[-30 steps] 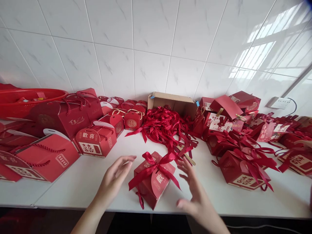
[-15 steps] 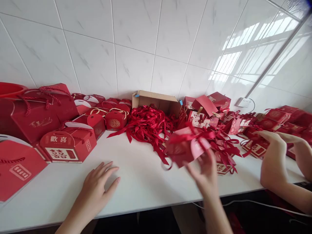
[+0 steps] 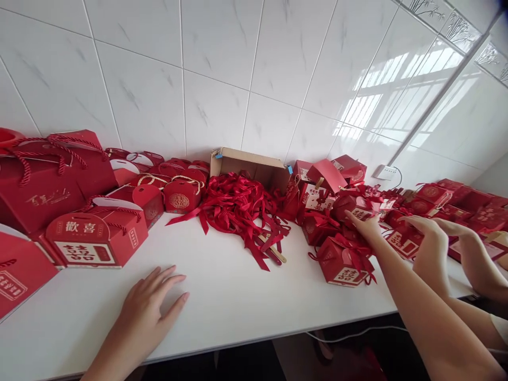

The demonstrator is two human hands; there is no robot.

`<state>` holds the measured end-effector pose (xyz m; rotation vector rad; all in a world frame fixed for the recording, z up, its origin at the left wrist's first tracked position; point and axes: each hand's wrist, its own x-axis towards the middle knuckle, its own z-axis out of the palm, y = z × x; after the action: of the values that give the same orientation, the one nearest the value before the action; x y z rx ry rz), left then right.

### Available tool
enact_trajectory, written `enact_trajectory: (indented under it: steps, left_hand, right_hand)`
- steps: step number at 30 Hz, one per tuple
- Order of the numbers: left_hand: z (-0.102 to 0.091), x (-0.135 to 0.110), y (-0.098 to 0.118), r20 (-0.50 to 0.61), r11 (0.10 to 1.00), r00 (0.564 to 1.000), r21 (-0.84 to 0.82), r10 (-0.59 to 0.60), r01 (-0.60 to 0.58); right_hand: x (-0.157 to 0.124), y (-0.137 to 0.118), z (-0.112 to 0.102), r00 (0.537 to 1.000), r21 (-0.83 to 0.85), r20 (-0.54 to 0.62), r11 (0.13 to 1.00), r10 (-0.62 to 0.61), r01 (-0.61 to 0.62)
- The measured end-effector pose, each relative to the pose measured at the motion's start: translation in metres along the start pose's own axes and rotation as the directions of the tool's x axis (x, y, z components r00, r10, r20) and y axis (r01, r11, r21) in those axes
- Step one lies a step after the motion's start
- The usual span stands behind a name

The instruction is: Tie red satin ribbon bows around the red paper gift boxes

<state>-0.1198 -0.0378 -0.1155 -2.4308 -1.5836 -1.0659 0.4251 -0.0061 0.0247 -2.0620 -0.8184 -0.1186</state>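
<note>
My left hand (image 3: 148,301) rests on the white table (image 3: 226,301) with its fingers apart, and nothing is in it. At the right, my right hand (image 3: 367,230) is at a small red gift box (image 3: 353,207) with a ribbon on top, its fingers closed at the near side and partly hidden. In front of that box stands another ribboned red gift box (image 3: 337,262) with a white patterned panel. A heap of red ribbons (image 3: 238,206) lies between my hands, spilling from an open cardboard box (image 3: 254,161).
Red boxes with cord handles (image 3: 95,235) stand at the left. More red cartons (image 3: 317,196) crowd the back right. A co-worker's forearms (image 3: 432,248) reach among boxes at the far right. A white power strip (image 3: 386,172) is by the tiled wall.
My right hand has carried the ribboned gift box right and back, from over the table's middle to the group of boxes. The left hand stays on the table. The view has shifted slightly.
</note>
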Motion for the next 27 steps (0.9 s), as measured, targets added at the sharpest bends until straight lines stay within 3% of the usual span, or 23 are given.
enact_trajectory:
  steps: [3, 5, 7, 8, 10, 11, 12, 13, 15, 18, 21, 24, 27]
  left_hand:
    - [-0.004, -0.001, 0.006, 0.018, 1.000, 0.999, 0.010, -0.026, 0.026]
    - [-0.011, -0.002, 0.015, 0.050, 0.998, 0.997, 0.017, -0.067, 0.066]
    - [-0.019, -0.002, 0.024, 0.102, 0.994, 0.989, 0.015, -0.109, 0.108]
    - [-0.022, -0.002, 0.029, 0.118, 0.992, 0.985, 0.009, -0.129, 0.129]
    - [-0.026, -0.003, 0.036, 0.127, 0.986, 0.979, -0.023, -0.160, 0.165]
    - [-0.028, -0.003, 0.039, 0.117, 0.982, 0.978, -0.051, -0.172, 0.179]
    - [-0.029, -0.004, 0.042, 0.101, 0.979, 0.979, -0.079, -0.180, 0.188]
    - [-0.030, -0.006, 0.045, 0.081, 0.976, 0.979, -0.102, -0.185, 0.192]
    - [-0.037, -0.007, 0.049, 0.039, 0.974, 0.981, -0.122, -0.189, 0.192]
    - [-0.066, 0.002, 0.051, -0.040, 0.977, 0.979, -0.088, -0.201, 0.197]
    - [-0.119, 0.039, 0.041, -0.164, 0.965, 0.953, 0.013, -0.255, 0.261]
    - [-0.173, 0.101, 0.014, -0.269, 0.893, 0.889, 0.161, -0.371, 0.421]
    - [-0.203, 0.160, -0.021, -0.302, 0.743, 0.788, 0.272, -0.537, 0.611]
  right_hand:
    - [-0.006, -0.008, -0.007, 0.999, -0.067, 0.006, 0.997, 0.047, -0.046]
    - [-0.023, -0.021, -0.017, 1.000, -0.069, -0.023, 0.998, -0.006, 0.005]
    - [-0.052, -0.036, -0.024, 0.973, -0.033, -0.119, 0.980, -0.197, 0.194]
    - [-0.070, -0.044, -0.024, 0.928, 0.000, -0.170, 0.942, -0.331, 0.335]
    - [-0.113, -0.058, -0.015, 0.740, 0.016, -0.307, 0.775, -0.598, 0.632]
    - [-0.135, -0.064, -0.005, 0.645, 0.008, -0.362, 0.690, -0.673, 0.724]
    - [-0.158, -0.070, 0.009, 0.578, 0.004, -0.362, 0.619, -0.731, 0.786]
    - [-0.179, -0.076, 0.025, 0.561, -0.009, -0.339, 0.599, -0.755, 0.801]
    - [-0.214, -0.084, 0.064, 0.507, -0.057, -0.183, 0.524, -0.842, 0.850]
    - [-0.243, -0.089, 0.115, 0.428, -0.034, -0.044, 0.429, -0.903, 0.902]
    - [-0.252, -0.086, 0.142, 0.397, 0.079, 0.085, 0.403, -0.914, 0.912]
    - [-0.251, -0.080, 0.148, 0.433, 0.171, 0.106, 0.446, -0.895, 0.879]
    - [-0.249, -0.078, 0.147, 0.468, 0.195, 0.119, 0.483, -0.875, 0.854]
